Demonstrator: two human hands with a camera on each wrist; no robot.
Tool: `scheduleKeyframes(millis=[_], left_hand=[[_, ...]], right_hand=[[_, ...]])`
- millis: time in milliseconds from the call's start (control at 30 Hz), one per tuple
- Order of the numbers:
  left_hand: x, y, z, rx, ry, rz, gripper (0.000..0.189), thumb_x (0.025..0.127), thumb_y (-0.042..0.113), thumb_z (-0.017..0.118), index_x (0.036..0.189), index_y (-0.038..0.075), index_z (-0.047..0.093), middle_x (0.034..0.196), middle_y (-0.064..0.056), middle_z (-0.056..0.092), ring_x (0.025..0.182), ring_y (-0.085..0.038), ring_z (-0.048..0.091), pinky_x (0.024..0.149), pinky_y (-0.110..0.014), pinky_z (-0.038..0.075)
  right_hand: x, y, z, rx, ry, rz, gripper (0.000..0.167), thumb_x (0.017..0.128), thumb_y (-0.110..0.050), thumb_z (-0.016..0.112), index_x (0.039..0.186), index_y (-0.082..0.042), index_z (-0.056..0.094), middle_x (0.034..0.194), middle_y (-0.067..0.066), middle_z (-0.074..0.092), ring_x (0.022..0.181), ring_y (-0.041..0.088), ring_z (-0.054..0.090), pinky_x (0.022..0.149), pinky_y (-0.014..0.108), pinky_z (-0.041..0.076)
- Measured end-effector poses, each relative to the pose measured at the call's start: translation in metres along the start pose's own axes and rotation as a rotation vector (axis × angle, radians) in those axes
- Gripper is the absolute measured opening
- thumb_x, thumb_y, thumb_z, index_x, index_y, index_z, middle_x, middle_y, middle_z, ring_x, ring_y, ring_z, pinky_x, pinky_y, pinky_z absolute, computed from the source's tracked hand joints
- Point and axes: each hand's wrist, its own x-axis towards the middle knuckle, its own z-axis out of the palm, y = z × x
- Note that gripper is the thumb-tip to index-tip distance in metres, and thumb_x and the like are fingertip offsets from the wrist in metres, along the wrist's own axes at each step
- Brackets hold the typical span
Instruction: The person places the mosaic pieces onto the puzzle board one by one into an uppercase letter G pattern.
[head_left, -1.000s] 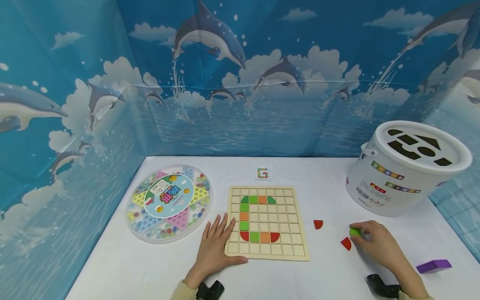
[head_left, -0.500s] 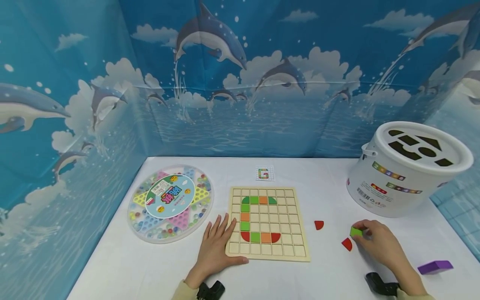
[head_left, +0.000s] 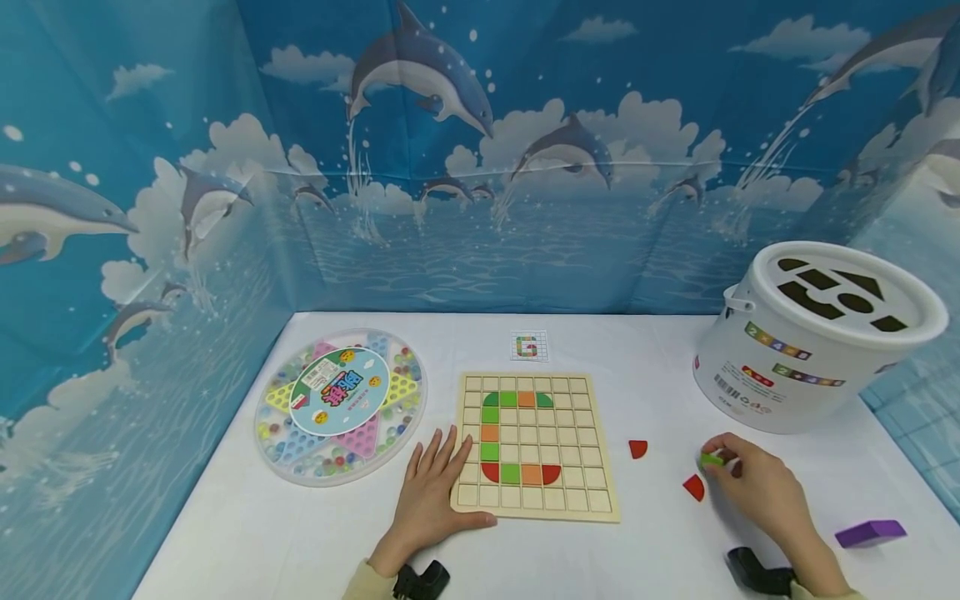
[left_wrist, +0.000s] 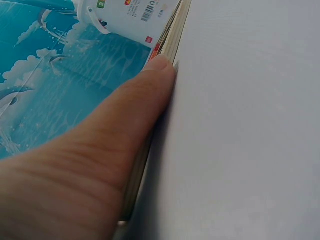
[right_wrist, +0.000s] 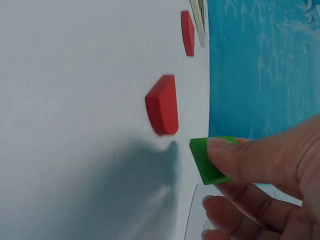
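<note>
In the head view my left hand (head_left: 430,500) rests on the lower left corner of a wooden grid board (head_left: 555,433), fingers straight and spread. Its thumb (left_wrist: 145,85) lies along the board's near edge. Green, orange and red tiles sit in several cells, forming a C-like outline. To the right of the board, my right hand (head_left: 761,487) pinches a green square tile (right_wrist: 202,160) between thumb and fingers, off the table. Just beside it lies a red quarter-round tile (head_left: 693,487). Another red quarter-round tile (head_left: 637,449) lies nearer the board.
Behind the board is a small pattern card (head_left: 528,346). A round Chinese checkers set (head_left: 341,392) with marbles lies at left. At the back right stands a white bucket (head_left: 787,375) with a shape-hole lid. A purple block (head_left: 870,533) lies at the right.
The green tile has tilted in my right fingers, which have shifted slightly. My left hand, the board and the loose tiles stay put.
</note>
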Motion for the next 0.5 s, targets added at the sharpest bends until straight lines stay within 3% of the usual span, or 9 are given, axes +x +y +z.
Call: scheduleKeyframes(millis=[167, 300, 500], left_hand=[[0.0, 0.0, -0.002, -0.006, 0.003, 0.003, 0.108, 0.067, 0.074, 0.065, 0.149, 0.013, 0.032, 0.155, -0.012, 0.021, 0.141, -0.034, 0.012, 0.109, -0.054, 0.009], [0.0, 0.001, -0.003, -0.001, -0.006, -0.004, 0.108, 0.067, 0.073, 0.066, 0.15, 0.013, 0.032, 0.155, -0.011, 0.021, 0.142, -0.034, 0.012, 0.109, -0.053, 0.008], [0.0, 0.003, -0.004, -0.003, -0.02, -0.009, 0.108, 0.067, 0.072, 0.066, 0.15, 0.013, 0.032, 0.155, -0.012, 0.021, 0.142, -0.034, 0.011, 0.109, -0.054, 0.008]], right_hand=[[0.001, -0.019, 0.008, 0.013, 0.074, -0.059, 0.025, 0.08, -0.008, 0.072, 0.103, 0.0, 0.065, 0.076, 0.002, 0.058, 0.058, 0.017, 0.045, 0.047, 0.029, 0.037], [0.006, -0.044, 0.018, 0.038, 0.126, -0.116, 0.018, 0.077, -0.01, 0.076, 0.091, -0.006, 0.066, 0.071, 0.0, 0.055, 0.058, 0.016, 0.045, 0.046, 0.028, 0.035], [0.015, -0.079, 0.04, 0.069, 0.136, -0.23, 0.018, 0.073, -0.012, 0.081, 0.079, -0.014, 0.064, 0.069, -0.004, 0.051, 0.06, 0.013, 0.043, 0.049, 0.027, 0.034]])
